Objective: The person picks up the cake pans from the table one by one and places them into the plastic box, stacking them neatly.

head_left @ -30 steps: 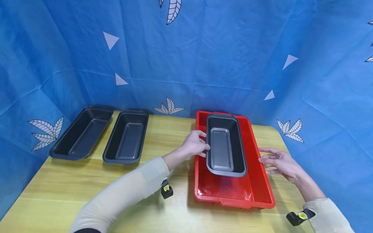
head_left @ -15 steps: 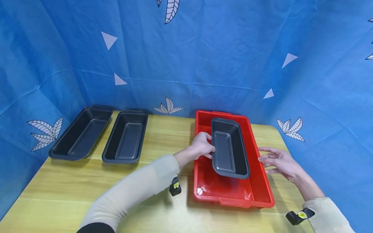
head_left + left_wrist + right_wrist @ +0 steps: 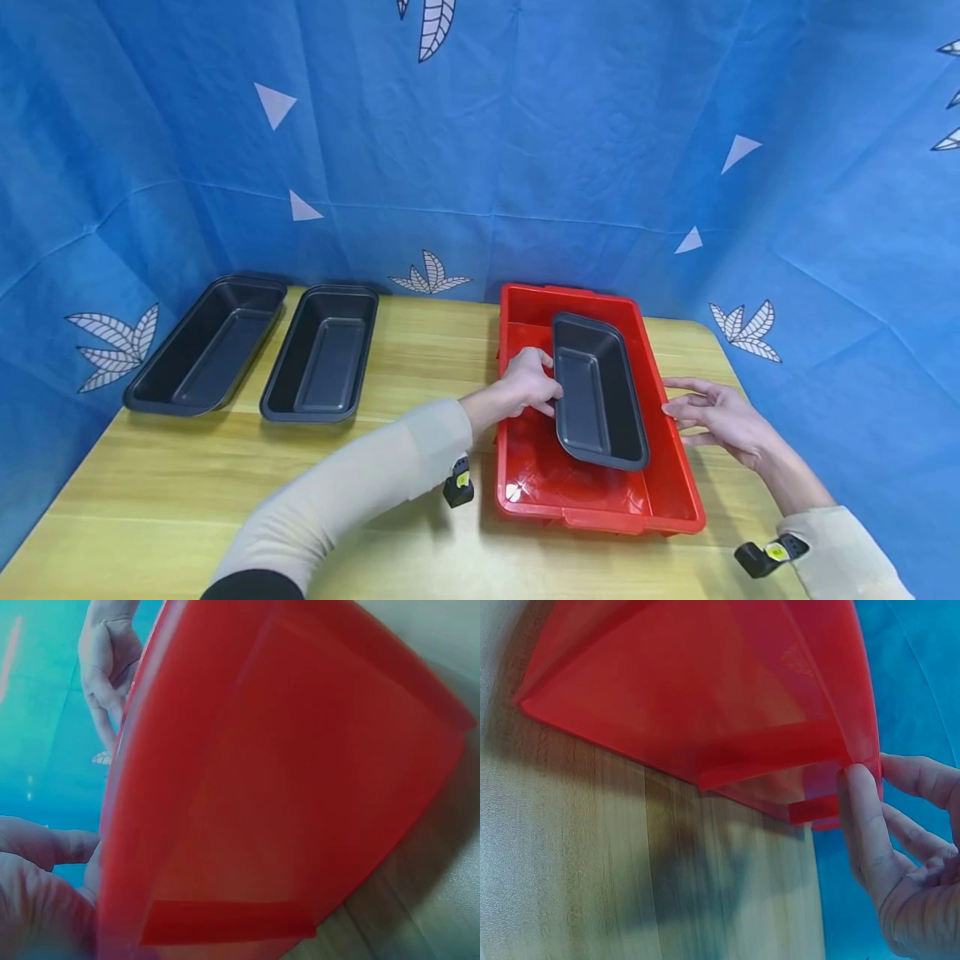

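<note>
A dark loaf pan (image 3: 583, 398) sits at a slant within a red plastic tray (image 3: 525, 475). My left hand (image 3: 531, 383) reaches over the tray's left rim and grips the pan's left edge between thumb and fingers. On the opposite side, my right hand (image 3: 716, 421) holds the tray's right rim, thumb and fingertips at the edge, as the right wrist view also shows with the fingers (image 3: 870, 825) at the rim. The left wrist view mostly shows the tray's outer wall (image 3: 247, 772), which hides the pan.
Two more dark loaf pans, one at the far left (image 3: 191, 367) and one beside it (image 3: 324, 367), stand on the wooden table (image 3: 420, 542). A blue patterned cloth (image 3: 585, 125) hangs behind and at both sides, close to the table's back edge.
My left hand has moved right and slightly toward me with the loaf pan, which now sits lower and more slanted in the tray. My right hand has stayed at the rim.
</note>
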### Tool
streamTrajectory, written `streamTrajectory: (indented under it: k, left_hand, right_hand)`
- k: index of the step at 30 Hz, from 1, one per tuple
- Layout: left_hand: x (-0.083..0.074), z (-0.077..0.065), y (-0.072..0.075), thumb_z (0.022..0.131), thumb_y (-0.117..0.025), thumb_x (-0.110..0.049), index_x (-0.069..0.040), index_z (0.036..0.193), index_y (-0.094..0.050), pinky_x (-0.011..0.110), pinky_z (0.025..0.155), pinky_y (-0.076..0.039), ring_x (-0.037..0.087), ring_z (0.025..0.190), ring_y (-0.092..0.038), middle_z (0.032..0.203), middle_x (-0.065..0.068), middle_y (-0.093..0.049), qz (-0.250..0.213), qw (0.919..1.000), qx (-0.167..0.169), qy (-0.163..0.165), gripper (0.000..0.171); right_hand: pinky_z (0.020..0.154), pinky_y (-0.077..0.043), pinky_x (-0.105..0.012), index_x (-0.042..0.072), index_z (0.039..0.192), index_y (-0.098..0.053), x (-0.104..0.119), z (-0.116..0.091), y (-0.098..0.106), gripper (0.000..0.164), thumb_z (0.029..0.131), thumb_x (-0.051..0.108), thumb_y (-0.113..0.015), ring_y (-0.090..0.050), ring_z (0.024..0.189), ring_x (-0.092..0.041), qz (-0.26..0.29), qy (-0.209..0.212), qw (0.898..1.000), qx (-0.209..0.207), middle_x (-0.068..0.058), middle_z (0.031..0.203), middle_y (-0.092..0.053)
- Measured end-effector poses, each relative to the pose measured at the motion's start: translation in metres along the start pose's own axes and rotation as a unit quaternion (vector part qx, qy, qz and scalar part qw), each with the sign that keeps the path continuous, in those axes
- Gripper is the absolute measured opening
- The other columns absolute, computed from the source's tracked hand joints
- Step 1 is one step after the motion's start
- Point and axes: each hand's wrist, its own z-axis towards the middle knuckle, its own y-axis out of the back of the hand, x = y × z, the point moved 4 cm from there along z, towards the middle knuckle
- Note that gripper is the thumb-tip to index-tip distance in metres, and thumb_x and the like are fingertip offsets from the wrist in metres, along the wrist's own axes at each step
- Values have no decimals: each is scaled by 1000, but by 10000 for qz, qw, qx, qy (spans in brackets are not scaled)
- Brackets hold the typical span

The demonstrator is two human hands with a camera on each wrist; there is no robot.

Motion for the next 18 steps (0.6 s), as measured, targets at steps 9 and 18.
streamTrajectory:
  k: [9, 18]
  left_hand:
    - [6, 2, -7, 91, -73, 7, 4, 136, -54, 38, 67, -67, 33, 86, -80, 114, 22, -67, 134, 9998, -108, 23, 49]
    - [8, 1, -9, 92, -78, 1, 3, 141, -53, 35, 69, -67, 34, 91, -80, 116, 21, -67, -90, 9997, -48, 212, 55]
  right_hand:
    - [82, -68, -37, -1, 162, -30, 0, 0, 0, 75, 103, 24, -68, -76, 93, -14, 54, -25, 10000, 2, 11, 105, -76]
    - [82, -68, -37, -1, 162, -30, -1, 0, 0, 75, 103, 25, -68, -76, 93, -14, 50, -62, 10000, -21, 11, 105, -76]
